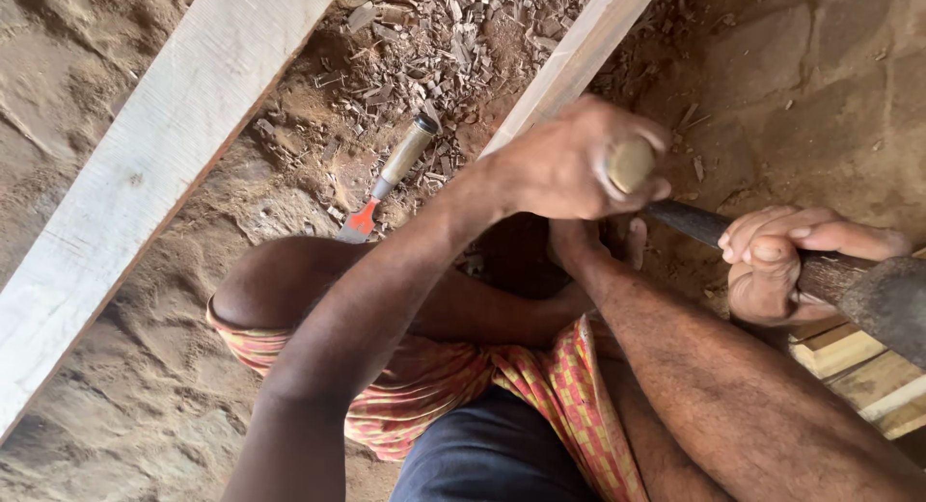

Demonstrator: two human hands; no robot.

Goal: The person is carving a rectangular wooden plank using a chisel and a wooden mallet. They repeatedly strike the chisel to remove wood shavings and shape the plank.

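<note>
My left hand (564, 164) is closed around a tool with a pale, round wooden handle end (630, 162), likely a chisel. It is held over a narrow wooden beam (588, 39); the tool's lower part is hidden by the hand. My right hand (772, 266) grips the dark handle of a hammer (883, 304) close to its grey metal head, to the right of the left hand. The handle's free end points toward my left hand. My knees and a checked orange cloth (540, 386) fill the lower middle.
A second chisel (391, 174) with a wooden handle and orange-marked blade lies on the dirt between the beam and a wide pale plank (145, 164). Wood chips (453, 39) litter the ground at the top. Stacked boards (858, 367) lie at the right.
</note>
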